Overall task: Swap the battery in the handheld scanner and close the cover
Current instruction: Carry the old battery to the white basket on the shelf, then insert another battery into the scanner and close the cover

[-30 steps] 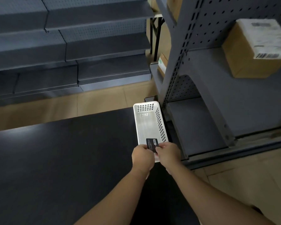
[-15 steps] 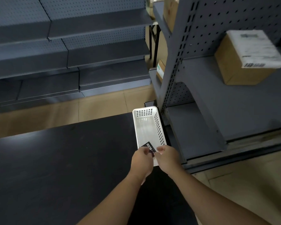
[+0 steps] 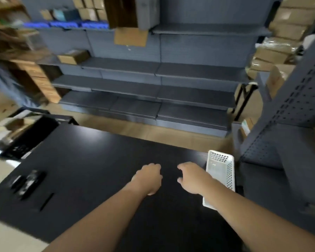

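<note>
Both my hands hang over the black table (image 3: 91,160), near the middle toward its right side, a gap between them. My left hand (image 3: 149,176) is loosely curled, knuckles up, with nothing visible in it; whether something small sits under the palm, I cannot tell. My right hand (image 3: 193,178) is spread with fingers loose and apart, nothing gripped, its wrist crossing in front of the white perforated basket (image 3: 221,170). The basket stands at the table's right edge, long side running front to back, near end hidden behind my forearm; what I see of its inside looks bare.

The handheld scanner (image 3: 32,184) lies well away, near the table's left edge, blurred, a dark body with a lighter patch. A second dark flat piece (image 3: 16,181) lies just beside it on the left, too smeared to name. A thin dark stick-like item (image 3: 46,201) lies near the front-left corner.

Grey shelving (image 3: 153,95) stands beyond the table's far edge, a pegboard rack (image 3: 289,110) past its right edge.
</note>
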### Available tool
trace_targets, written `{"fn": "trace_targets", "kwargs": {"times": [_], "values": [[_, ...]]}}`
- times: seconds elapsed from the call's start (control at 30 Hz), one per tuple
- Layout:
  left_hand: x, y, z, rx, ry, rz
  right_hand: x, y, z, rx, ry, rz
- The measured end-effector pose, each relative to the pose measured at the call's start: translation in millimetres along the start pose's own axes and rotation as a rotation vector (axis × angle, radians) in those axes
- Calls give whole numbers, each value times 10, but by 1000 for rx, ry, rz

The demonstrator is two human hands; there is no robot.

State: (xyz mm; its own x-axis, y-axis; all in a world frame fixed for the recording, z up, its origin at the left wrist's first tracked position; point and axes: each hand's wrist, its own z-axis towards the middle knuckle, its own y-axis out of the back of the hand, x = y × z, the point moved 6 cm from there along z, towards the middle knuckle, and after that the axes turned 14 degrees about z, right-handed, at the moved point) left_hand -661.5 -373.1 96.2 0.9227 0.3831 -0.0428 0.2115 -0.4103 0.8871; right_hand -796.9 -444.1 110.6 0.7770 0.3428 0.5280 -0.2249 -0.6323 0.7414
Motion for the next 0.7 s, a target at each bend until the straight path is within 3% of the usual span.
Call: {"fn": "trace_targets", "kwargs": {"times": [0.37,0.7], "values": [[2171,39,-1590,-166,346,-57,2347,-1034,-414,77,293,-210],[4100,-844,-3536,-189,558,-73,4307,-3097,-1379,249,564,-299]]}}
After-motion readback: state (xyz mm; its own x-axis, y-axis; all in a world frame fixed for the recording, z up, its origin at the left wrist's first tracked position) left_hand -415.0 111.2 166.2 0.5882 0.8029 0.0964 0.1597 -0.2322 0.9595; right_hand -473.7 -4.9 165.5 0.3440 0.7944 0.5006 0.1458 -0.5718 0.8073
